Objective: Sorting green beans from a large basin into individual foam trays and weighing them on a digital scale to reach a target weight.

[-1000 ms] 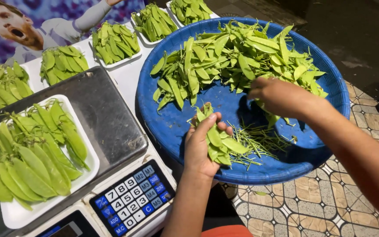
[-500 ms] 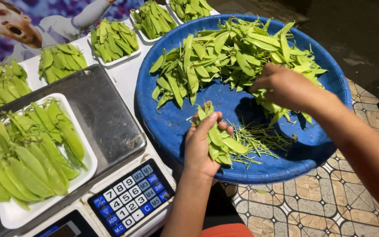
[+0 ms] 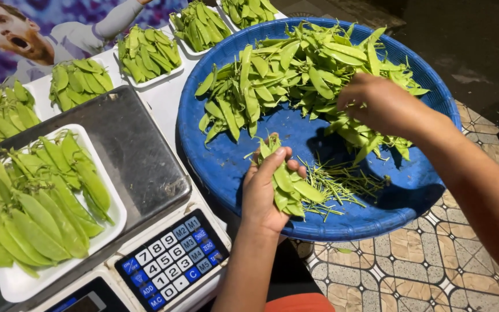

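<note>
Blue basket (image 3: 226, 167) — left hand (image 3: 267, 193) clasps pea pods (image 3: 287, 185); right hand (image 3: 382, 107) grips the pile (image 3: 295, 75).

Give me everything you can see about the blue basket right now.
The blue basket is round, wide and shallow, seemingly woven plastic with a thick rim. It rests partly on the white table, its near edge overhanging the tiled floor. A pile of green pea pods fills its far half; thin trimmed strings lie scattered near the front. The left hand holds a bunch of pods over its near rim; the right hand reaches into the pile.
</note>
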